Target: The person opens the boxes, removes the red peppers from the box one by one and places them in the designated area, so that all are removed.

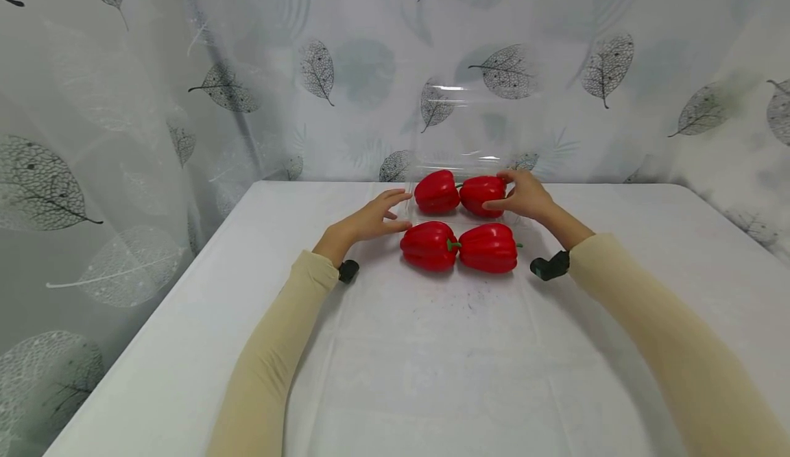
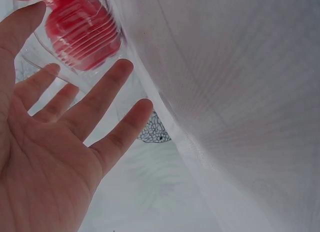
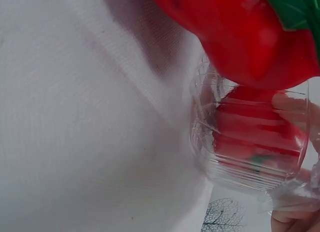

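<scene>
Clear plastic box (image 1: pixel 459 169), far on the table (image 1: pixel 185 292), holds two red peppers (image 1: pixel 459 193); right hand (image 1: pixel 524 195) grips its rim, left hand (image 1: pixel 370 220) spread wide beside it. One-sided grip could tip it.

We find no text, label, brand, number or sign that can be read in any view. The clear plastic container (image 1: pixel 459 169) at the right hand (image 1: pixel 524 195) bears only moulded ribs, the red peppers (image 1: pixel 458 245) beside the left hand (image 1: pixel 370 220) carry no sticker, and the curtain (image 1: pixel 370 66) beyond both hands shows only printed leaves, no letters.
</scene>
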`<move>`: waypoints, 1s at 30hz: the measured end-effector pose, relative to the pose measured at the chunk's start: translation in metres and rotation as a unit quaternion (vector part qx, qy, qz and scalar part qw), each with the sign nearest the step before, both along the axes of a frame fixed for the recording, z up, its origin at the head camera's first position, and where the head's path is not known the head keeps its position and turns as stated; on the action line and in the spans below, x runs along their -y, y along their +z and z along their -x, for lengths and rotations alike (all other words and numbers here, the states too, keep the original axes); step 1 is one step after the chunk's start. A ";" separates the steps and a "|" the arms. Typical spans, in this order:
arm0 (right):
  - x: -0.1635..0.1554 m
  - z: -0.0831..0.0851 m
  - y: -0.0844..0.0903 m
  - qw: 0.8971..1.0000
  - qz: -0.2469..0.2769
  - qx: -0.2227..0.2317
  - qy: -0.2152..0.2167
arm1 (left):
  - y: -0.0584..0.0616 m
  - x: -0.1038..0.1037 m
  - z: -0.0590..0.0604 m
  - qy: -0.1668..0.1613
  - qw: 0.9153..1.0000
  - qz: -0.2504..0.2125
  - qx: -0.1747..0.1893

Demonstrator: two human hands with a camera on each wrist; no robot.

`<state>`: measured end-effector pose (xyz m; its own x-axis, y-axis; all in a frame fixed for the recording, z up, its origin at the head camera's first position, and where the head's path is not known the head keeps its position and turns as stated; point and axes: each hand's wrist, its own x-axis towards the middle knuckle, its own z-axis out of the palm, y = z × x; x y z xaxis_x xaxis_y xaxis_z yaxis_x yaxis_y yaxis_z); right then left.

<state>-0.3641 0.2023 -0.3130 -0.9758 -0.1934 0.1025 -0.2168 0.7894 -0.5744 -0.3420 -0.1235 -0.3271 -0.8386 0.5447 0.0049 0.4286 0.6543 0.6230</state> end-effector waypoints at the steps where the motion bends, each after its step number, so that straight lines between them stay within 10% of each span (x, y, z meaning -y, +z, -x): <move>1: 0.000 0.000 0.000 1.000 0.004 -0.001 -0.002 | 0.000 0.000 0.000 0.000 1.000 0.000 0.000; 30: -0.001 -0.009 -0.001 0.999 0.053 -0.001 0.006 | -0.001 0.000 0.001 0.001 1.000 -0.001 -0.002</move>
<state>-0.3547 0.2037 -0.3140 -0.9731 -0.1940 0.1244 -0.2274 0.7216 -0.6538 -0.3425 -0.1239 -0.3277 -0.8396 0.5431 0.0106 0.4305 0.6534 0.6227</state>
